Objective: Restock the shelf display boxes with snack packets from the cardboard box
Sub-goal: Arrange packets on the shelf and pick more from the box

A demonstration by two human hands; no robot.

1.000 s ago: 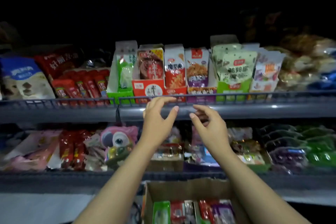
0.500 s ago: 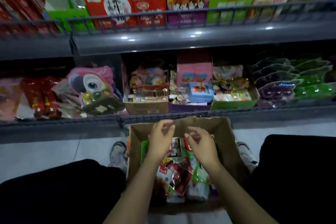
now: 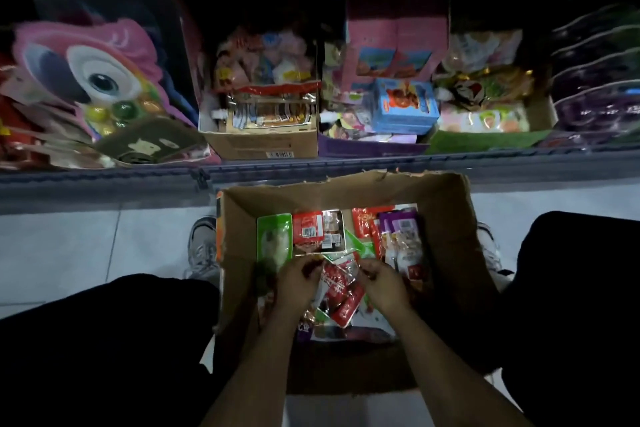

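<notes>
both forearms reaching straight down into the cardboard box (image 3: 446, 218) on the floor between the knees. left hand (image 3: 294, 282) and right hand (image 3: 382, 282) knuckles-up, close together, fingers curled in on the red packets (image 3: 341, 291) between them, gripping from either side. more packets, green (image 3: 273, 241), red and purple (image 3: 403, 239), lying flat deeper in the box. shelf (image 3: 104, 175) of display boxes just beyond.
</notes>
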